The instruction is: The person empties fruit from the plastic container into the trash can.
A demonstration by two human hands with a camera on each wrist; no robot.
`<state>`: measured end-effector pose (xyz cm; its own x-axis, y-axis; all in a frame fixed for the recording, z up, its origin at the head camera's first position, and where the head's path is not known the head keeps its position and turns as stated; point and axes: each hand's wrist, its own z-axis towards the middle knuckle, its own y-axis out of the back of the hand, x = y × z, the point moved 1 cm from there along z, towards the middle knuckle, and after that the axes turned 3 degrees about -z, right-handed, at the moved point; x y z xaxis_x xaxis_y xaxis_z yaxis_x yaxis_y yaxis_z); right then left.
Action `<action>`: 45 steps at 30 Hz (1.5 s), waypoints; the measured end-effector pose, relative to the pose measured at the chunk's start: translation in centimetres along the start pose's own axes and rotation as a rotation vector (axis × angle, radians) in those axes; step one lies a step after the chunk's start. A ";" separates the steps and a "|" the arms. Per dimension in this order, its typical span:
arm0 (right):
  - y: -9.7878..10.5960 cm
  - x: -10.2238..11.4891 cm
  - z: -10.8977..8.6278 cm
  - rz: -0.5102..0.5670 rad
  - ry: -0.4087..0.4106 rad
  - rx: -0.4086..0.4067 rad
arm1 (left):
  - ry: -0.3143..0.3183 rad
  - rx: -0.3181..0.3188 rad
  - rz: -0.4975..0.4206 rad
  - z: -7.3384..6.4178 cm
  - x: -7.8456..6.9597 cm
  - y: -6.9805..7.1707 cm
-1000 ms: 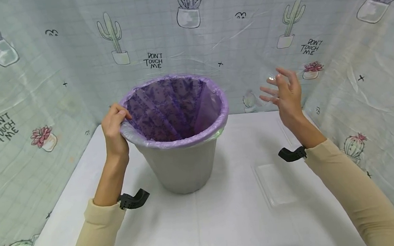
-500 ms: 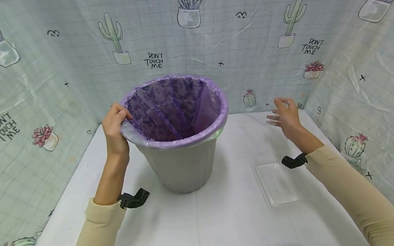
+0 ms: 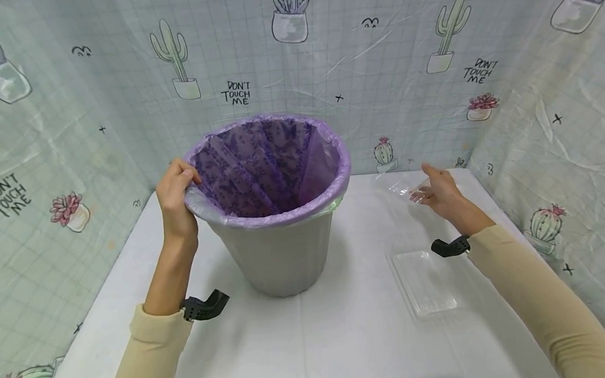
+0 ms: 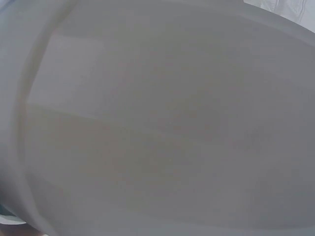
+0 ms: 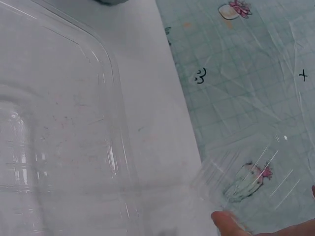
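Note:
A grey trash bin point(image 3: 281, 258) stands upright on the white table, lined with a purple patterned bag point(image 3: 264, 168) folded over its rim. My left hand point(image 3: 175, 195) grips the left side of the rim, fingers curled over the bag's edge; the left wrist view is filled by the bin's grey wall point(image 4: 162, 123). Away to the right, my right hand point(image 3: 442, 194) holds a clear ridged plastic piece point(image 3: 401, 188) above the table. In the right wrist view my thumb point(image 5: 226, 223) touches the see-through plastic's edge; its full outline is hard to make out.
A clear plastic tray point(image 3: 426, 283) lies flat on the table right of the bin, beneath my right forearm. Cloth point(image 3: 295, 78) printed with cacti hangs behind the table and along both sides.
My right hand has come down from beside the back cloth to lower over the table, bringing the clear plastic piece with it. My left hand and the bin have stayed put.

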<state>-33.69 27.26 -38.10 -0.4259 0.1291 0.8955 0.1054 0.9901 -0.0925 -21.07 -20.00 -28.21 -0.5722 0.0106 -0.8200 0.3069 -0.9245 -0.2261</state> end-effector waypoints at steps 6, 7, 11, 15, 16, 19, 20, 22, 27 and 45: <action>0.0 0.0 0.4 0.113 -0.099 0.002 | -0.005 0.005 0.001 0.0 -0.2 0.0; 0.0 0.0 0.4 0.126 -0.106 0.011 | -0.005 0.006 0.002 0.0 -0.2 0.0; 0.1 0.1 0.2 0.169 -0.131 0.034 | -0.005 0.006 -0.001 -0.1 -0.3 -0.1; 0.1 0.1 -0.3 0.153 -0.147 0.047 | -0.007 0.001 0.000 -0.1 -0.3 -0.1; 0.1 0.1 -0.4 0.144 -0.156 0.053 | -0.007 0.001 0.000 -0.1 -0.2 -0.1; 0.2 -0.1 -0.7 0.066 -0.169 0.038 | -0.011 0.003 0.000 0.0 -0.3 -0.1; 0.2 -0.3 -0.7 0.027 -0.170 0.021 | -0.011 0.004 -0.003 0.0 -0.2 -0.1; 0.3 -0.5 -0.8 -0.044 -0.178 -0.015 | -0.013 0.005 -0.003 0.0 -0.3 -0.1; 0.7 -0.9 -0.7 -0.074 -0.226 -0.051 | -0.013 0.003 -0.005 0.0 -0.2 -0.1; 2.2 -2.5 0.6 -0.190 -0.328 0.043 | -0.003 0.008 0.010 0.0 0.1 0.1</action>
<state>-32.96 29.16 -40.82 -0.7003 -0.0531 0.7119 -0.0379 0.9986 0.0372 -21.14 -20.11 -28.33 -0.5715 0.0004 -0.8206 0.3066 -0.9275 -0.2140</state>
